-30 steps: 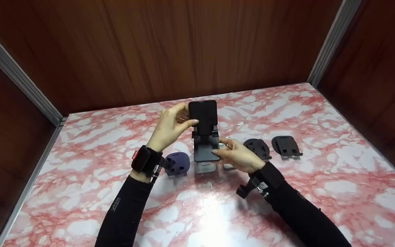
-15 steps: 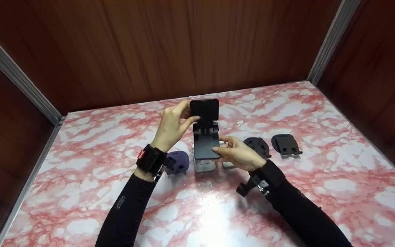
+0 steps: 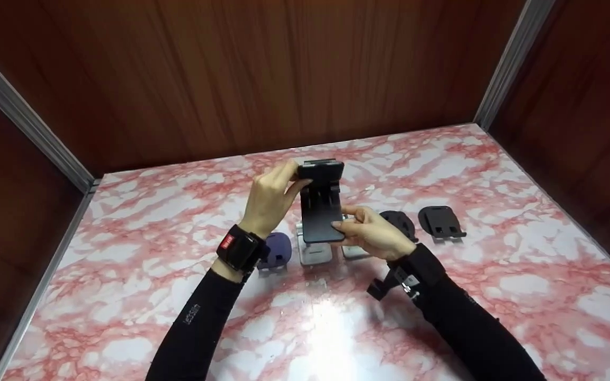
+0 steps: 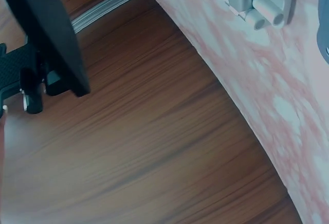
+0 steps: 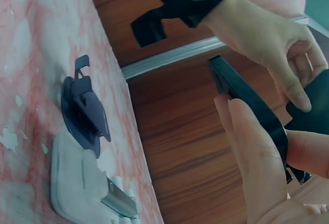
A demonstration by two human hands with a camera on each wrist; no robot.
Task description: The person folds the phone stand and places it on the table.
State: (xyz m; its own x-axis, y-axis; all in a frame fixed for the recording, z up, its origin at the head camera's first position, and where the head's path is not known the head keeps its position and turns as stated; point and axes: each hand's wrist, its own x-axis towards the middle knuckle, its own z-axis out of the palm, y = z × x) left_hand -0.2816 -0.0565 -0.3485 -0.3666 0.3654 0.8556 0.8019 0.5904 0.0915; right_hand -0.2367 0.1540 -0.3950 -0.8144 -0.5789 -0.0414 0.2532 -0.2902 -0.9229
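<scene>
A black folding phone stand (image 3: 320, 219) is held up over the table in both hands. My left hand (image 3: 268, 201) pinches the left edge of its upper plate (image 3: 326, 172), which leans toward me. Below, my right hand (image 3: 376, 233) grips the right edge of the base, thumb on the face. In the right wrist view, the base (image 5: 252, 106) lies between the right thumb and fingers, while the left hand (image 5: 262, 44) holds the upper plate (image 5: 314, 106). The left wrist view catches part of the stand (image 4: 46, 34) and one fingertip.
Behind and below the held stand, a row of folded stands lies on the marbled table (image 3: 262, 328): a purple one (image 3: 278, 248), two white ones (image 3: 315, 256), and two black ones, the outer one (image 3: 441, 221) farthest right. Wood-grain panels (image 3: 220, 79) enclose the table.
The upper plate has tilted forward and down, so it looks much shorter from above. My left hand has shifted slightly right and turned with it; my right hand keeps its grip.
</scene>
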